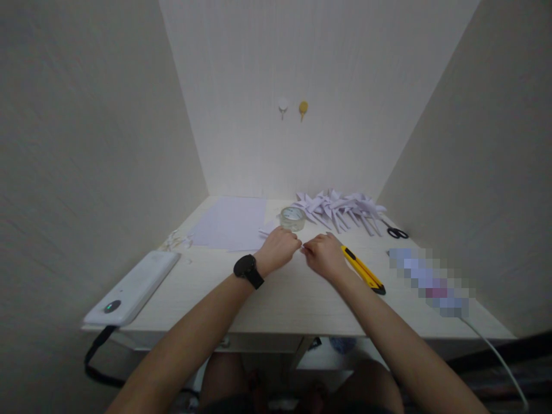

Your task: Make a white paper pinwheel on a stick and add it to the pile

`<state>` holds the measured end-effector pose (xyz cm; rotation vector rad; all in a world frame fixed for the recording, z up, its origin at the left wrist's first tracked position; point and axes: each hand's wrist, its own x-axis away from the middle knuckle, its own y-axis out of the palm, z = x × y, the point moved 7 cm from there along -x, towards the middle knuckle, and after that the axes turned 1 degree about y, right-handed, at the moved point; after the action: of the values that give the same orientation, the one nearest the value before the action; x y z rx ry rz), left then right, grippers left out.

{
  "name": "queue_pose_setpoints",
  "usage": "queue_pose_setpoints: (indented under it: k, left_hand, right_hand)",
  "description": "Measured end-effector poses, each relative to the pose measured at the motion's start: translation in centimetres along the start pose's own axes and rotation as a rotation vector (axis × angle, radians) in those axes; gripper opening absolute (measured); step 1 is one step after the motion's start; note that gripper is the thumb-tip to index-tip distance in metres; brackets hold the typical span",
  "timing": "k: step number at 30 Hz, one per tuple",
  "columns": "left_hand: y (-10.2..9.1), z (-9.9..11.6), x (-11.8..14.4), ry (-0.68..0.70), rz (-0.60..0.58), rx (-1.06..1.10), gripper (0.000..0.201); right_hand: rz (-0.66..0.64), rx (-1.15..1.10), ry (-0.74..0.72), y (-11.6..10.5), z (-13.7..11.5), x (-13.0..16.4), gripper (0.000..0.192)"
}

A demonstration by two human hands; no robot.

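Observation:
Over the middle of the pale table (276,313), my left hand (279,248) and my right hand (324,256) meet almost fingertip to fingertip. Both are closed in a pinch, and whatever sits between the fingers is too small to make out. A roll of clear tape (292,219) stands just beyond my left hand, with a bit of folded white paper (268,229) beside it. Next to my right wrist lies a yellow utility knife (363,269), its blade pointing toward the back. Folded white paper pinwheels (340,208) are piled behind my right hand.
White paper sheets (233,224) lie at the back left, near paper scraps (176,240). A white power bank (133,287) with a black cable is on the left. Black scissors (397,232) and a blurred-out object (431,283) with a white cord lie right. Walls enclose three sides.

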<state>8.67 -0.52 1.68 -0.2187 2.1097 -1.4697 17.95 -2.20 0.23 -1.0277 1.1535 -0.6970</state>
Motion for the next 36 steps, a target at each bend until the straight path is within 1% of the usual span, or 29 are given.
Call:
queue_pose_setpoints:
  k: [4, 8, 14, 25, 30, 33, 36]
  left_hand:
    - [-0.16, 0.0, -0.04, -0.014, -0.01, 0.007, 0.015]
    - [-0.2, 0.16, -0.13, -0.014, -0.032, 0.016, 0.016]
    - [-0.06, 0.35, -0.19, -0.001, -0.047, -0.002, 0.017]
    - [-0.07, 0.57, -0.23, 0.025, -0.012, -0.018, 0.016]
    - [0.06, 0.68, -0.06, 0.071, 0.019, -0.026, 0.011]
    - [0.08, 0.75, 0.05, 0.089, 0.042, -0.04, 0.011]
    - [0.1, 0.83, 0.06, 0.088, 0.041, -0.056, 0.011]
  right_hand:
    - [0.023, 0.021, -0.019, -0.09, -0.29, 0.04, 0.023]
    - [0.016, 0.04, -0.042, 0.23, -0.35, 0.02, 0.027]
    - [0.027, 0.033, -0.048, 0.34, -0.35, 0.05, 0.025]
    - [-0.002, 0.04, -0.048, 0.73, -0.34, 0.01, 0.025]
    - [-0.027, 0.061, -0.058, 0.67, -0.68, 0.07, 0.026]
    - [-0.021, 0.077, -0.066, 0.52, -0.9, 0.1, 0.028]
    - [-0.014, 0.07, -0.063, 0.46, -0.89, 0.1, 0.028]
